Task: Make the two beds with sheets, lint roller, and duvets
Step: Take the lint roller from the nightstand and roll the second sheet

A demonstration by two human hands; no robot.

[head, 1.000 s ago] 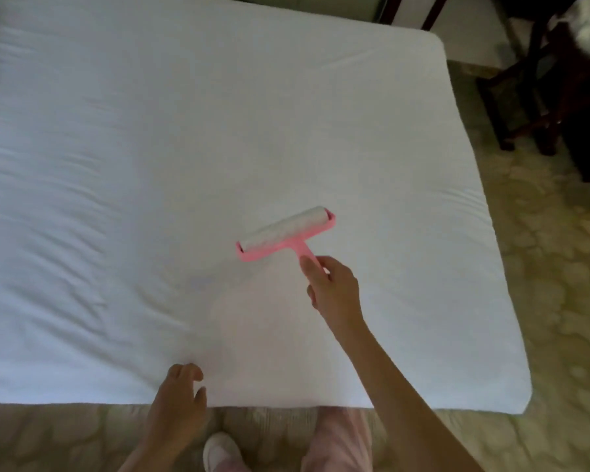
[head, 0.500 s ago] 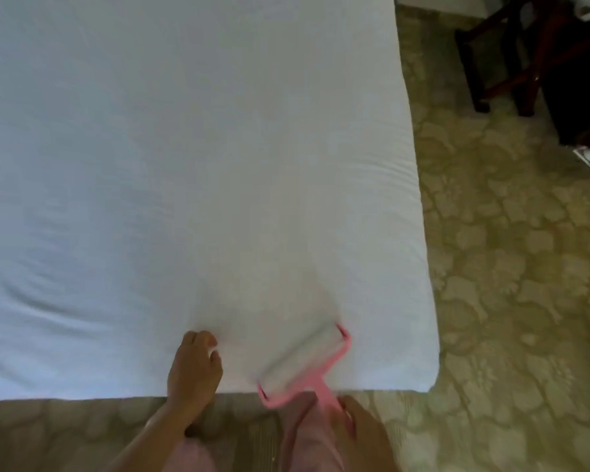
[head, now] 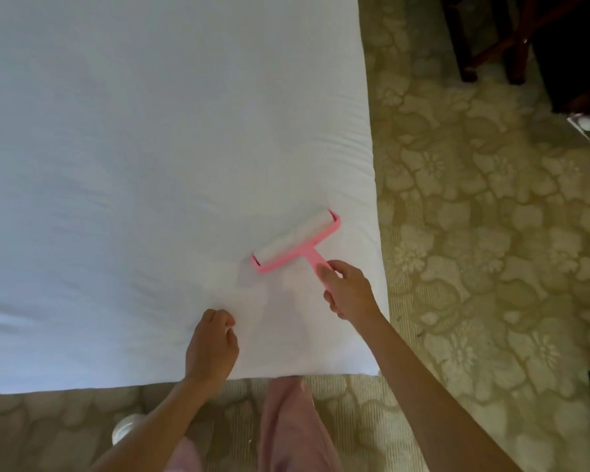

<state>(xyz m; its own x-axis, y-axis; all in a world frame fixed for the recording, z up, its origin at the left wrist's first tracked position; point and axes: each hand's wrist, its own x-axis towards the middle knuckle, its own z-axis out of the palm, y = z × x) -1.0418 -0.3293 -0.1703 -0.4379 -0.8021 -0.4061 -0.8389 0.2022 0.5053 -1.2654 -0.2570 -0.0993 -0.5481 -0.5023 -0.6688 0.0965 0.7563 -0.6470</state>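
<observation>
Pink lint roller lies drum-down on the white sheet, nr the near right corner of the bed, drum slanted toward the right edge. Right hand grips the handle, fingers wrapped round it. Left hand rests on the sheet just by the near edge, fingers curled; can't tell if it pinches cloth or only presses.

Step in hand, by my read: lint-rolling the sheet, corner area; no duvet on this bed yet. Next move prob. calls for even strokes w/ the drum flat and the cloth held taut so it doesn't ruck, then on to unrolled parts.

Patterned carpet lies all round, dark wooden legs off the far right corner.
</observation>
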